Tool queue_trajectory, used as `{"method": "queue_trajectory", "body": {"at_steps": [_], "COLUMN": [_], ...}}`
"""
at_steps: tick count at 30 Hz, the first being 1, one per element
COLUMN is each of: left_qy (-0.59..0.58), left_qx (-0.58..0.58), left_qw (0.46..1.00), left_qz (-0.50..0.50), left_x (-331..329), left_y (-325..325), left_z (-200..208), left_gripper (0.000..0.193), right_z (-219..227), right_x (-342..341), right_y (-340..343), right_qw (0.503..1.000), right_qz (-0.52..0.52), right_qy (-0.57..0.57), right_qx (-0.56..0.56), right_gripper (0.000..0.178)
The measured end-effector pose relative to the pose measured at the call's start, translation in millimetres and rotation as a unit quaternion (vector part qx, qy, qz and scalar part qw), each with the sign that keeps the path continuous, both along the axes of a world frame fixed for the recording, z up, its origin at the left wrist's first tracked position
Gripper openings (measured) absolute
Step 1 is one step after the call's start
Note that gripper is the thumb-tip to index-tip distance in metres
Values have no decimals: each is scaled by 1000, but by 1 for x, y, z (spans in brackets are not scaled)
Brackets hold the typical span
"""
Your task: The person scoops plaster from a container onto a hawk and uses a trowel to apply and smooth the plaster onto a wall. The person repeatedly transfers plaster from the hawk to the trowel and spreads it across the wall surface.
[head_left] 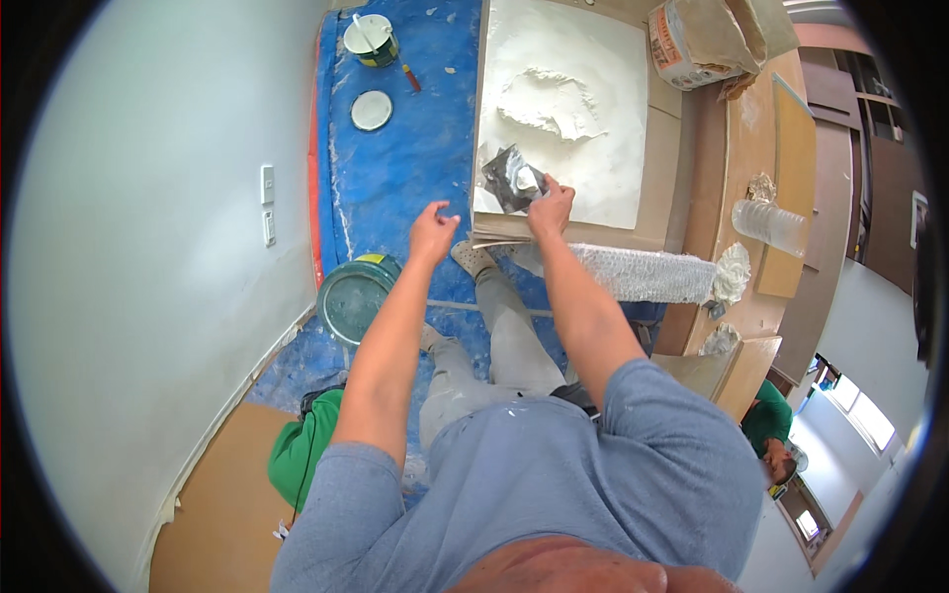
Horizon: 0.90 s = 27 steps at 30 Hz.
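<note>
While the left hand (433, 235) hangs empty, fingers loosely curled, over the blue sheet (435, 138) left of centre, the dark putty scraper (505, 190) sits at upper centre, pinched by the right hand (552, 211). Tilting it too far could shed its white lump (527, 179).

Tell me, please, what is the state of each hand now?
Left hand: loosely open, nothing visible in it.
Right hand: closed on a dark flat plate with white paste on it.
</note>
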<state>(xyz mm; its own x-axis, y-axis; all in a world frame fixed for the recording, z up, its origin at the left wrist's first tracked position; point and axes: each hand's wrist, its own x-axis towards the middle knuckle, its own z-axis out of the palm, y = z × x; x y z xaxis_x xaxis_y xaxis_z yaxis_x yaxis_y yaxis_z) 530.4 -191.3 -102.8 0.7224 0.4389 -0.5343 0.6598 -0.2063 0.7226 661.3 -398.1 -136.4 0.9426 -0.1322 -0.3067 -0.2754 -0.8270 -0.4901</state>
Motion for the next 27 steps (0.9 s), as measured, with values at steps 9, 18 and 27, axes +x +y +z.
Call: {"method": "queue_trajectory", "body": {"at_steps": [9,18,27], "left_qy": [-26,-11,0], "left_qx": [77,-26,-163], "left_qw": [997,996,973], "left_qz": [1,81,164], "left_x": [91,100,105], "left_y": [-47,-33,-23], "left_z": [-55,-65,-75], "left_gripper": [56,44,28], "right_z": [-8,-24,-29], "right_x": [-4,-14,-8], "right_y": [4,18,30], "right_qw": [994,975,973], "right_qz": [-81,-184,-167], "right_qy": [-42,-80,-40], "right_qx": [64,92,154], "right_gripper": [65,53,50]}}
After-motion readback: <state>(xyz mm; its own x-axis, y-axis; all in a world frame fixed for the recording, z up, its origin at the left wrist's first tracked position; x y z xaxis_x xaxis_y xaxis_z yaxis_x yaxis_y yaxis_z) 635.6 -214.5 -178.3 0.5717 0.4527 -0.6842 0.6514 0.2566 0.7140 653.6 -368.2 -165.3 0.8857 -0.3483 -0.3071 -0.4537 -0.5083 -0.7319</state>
